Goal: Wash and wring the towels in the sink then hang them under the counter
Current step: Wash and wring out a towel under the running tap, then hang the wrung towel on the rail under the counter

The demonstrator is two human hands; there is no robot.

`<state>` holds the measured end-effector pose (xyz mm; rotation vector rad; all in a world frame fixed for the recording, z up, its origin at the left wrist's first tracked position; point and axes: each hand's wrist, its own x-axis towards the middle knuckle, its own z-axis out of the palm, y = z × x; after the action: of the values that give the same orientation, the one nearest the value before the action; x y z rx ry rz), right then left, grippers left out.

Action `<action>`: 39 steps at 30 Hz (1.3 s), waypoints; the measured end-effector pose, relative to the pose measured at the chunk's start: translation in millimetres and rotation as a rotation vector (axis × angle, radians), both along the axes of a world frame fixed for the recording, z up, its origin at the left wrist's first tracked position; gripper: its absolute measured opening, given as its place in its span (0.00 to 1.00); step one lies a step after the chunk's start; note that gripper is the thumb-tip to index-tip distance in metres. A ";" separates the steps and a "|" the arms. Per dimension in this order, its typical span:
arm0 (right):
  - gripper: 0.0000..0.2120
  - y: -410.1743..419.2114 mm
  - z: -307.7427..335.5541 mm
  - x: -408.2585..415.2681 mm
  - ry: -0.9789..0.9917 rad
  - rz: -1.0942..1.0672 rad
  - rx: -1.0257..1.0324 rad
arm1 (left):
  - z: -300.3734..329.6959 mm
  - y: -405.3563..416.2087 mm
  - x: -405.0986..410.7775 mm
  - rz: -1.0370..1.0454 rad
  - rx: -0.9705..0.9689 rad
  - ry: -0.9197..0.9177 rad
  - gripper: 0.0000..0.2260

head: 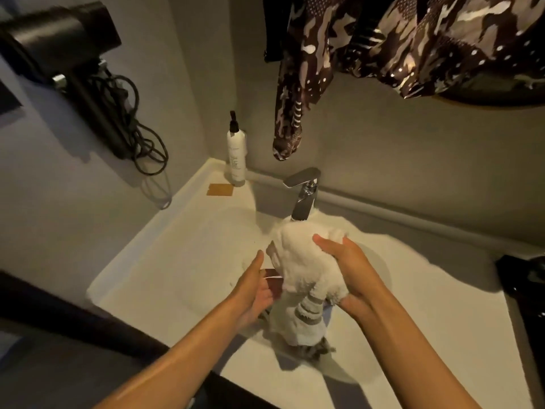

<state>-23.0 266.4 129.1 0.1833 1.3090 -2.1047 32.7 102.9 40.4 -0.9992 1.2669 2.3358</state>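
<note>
A white fluffy towel [298,267] with grey stripes near its lower end is bunched up over the white sink [188,261], right below the chrome faucet [303,193]. My right hand [351,273] wraps round the towel's right side, fingers curled over its top. On the towel's left, my left hand [256,287] lies with straight fingers and its palm turned toward the cloth. The towel's bottom end hangs down into the basin. A dark red item shows behind my left hand, partly hidden.
A white pump bottle [236,157] stands at the back left corner of the counter, beside a small tan card [220,189]. A black hair dryer [59,39] with a coiled cord hangs on the left wall. Patterned brown clothing [368,39] hangs above the faucet.
</note>
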 end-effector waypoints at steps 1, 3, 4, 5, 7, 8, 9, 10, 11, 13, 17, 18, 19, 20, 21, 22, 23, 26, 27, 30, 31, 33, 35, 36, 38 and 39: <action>0.19 4.7 1.0 4.0 -0.018 0.013 -0.103 | 0.1 6.5 4.1 0.002 0.067 0.015 0.36; 0.21 11.7 4.9 13.4 -0.015 0.044 -0.215 | 17.7 19.5 9.0 0.020 0.174 0.032 0.41; 0.21 13.1 5.2 15.4 0.004 0.054 -0.210 | 26.5 23.3 9.4 0.035 0.247 0.063 0.42; 0.21 15.9 6.6 19.4 0.019 0.045 -0.193 | 35.3 26.4 11.1 0.048 0.330 0.105 0.43; 0.23 23.5 9.7 28.7 0.051 0.031 -0.143 | 57.9 29.9 17.8 -0.011 0.385 0.151 0.42; 0.24 26.0 11.6 33.7 0.070 0.036 -0.115 | 68.4 28.9 21.6 -0.056 0.335 0.178 0.40; 0.24 28.5 16.2 41.8 0.106 0.031 -0.081 | 81.5 27.2 27.4 -0.120 0.256 0.213 0.35; 0.22 29.8 19.9 48.9 0.143 0.025 -0.040 | 91.3 24.4 31.4 -0.202 0.142 0.244 0.30; 0.20 30.6 24.7 56.0 0.183 0.013 0.025 | 99.1 21.9 34.7 -0.292 0.002 0.275 0.24; 0.17 32.3 36.1 76.8 0.253 -0.051 0.180 | 112.3 16.1 49.1 -0.333 -0.289 0.340 0.16; 0.10 45.0 40.2 121.0 0.278 -0.140 0.366 | 125.9 4.7 83.7 -0.281 -0.518 0.433 0.13; 0.08 47.8 37.7 131.0 0.284 -0.151 0.405 | 126.1 3.5 90.6 -0.283 -0.551 0.456 0.12; 0.07 51.1 35.1 144.7 0.290 -0.164 0.445 | 124.5 5.4 100.4 -0.295 -0.577 0.469 0.11; 0.08 55.3 31.4 156.8 0.298 -0.192 0.482 | 121.6 9.3 109.1 -0.306 -0.592 0.475 0.09; 0.09 60.0 27.4 167.8 0.290 -0.223 0.500 | 118.8 14.9 117.0 -0.323 -0.603 0.476 0.08; 0.10 65.3 24.2 180.0 0.265 -0.253 0.505 | 114.3 22.6 123.6 -0.351 -0.606 0.480 0.07; 0.10 74.0 22.1 196.8 0.231 -0.275 0.500 | 110.5 35.4 133.1 -0.379 -0.604 0.482 0.08; 0.08 104.7 15.0 237.4 0.170 -0.324 0.494 | 95.8 75.8 154.7 -0.464 -0.572 0.476 0.11; 0.09 119.5 13.9 252.0 0.157 -0.344 0.482 | 90.7 93.1 162.7 -0.505 -0.553 0.464 0.11; 0.12 159.4 1.6 284.2 0.075 -0.362 0.437 | 72.9 137.1 187.3 -0.576 -0.472 0.381 0.12; 0.12 175.3 -2.9 295.6 0.059 -0.378 0.419 | 66.4 153.9 196.3 -0.586 -0.420 0.351 0.13; 0.13 202.3 -15.0 314.8 0.030 -0.405 0.426 | 54.8 182.0 213.1 -0.597 -0.334 0.295 0.15; 0.15 233.1 -30.4 336.4 -0.045 -0.426 0.410 | 39.3 213.6 229.3 -0.608 -0.297 0.264 0.15; 0.17 249.6 -39.1 346.8 -0.086 -0.436 0.402 | 30.5 229.9 237.0 -0.603 -0.276 0.238 0.17; 0.19 284.8 -54.9 365.1 -0.137 -0.438 0.430 | 14.1 265.4 252.8 -0.608 -0.244 0.181 0.22; 0.19 303.0 -61.2 373.4 -0.157 -0.437 0.446 | 6.6 283.9 260.9 -0.611 -0.246 0.157 0.22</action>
<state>350.5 569.4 67.9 0.8757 1.7426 -2.0467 293.7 386.7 47.0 -0.4007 1.6646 1.8368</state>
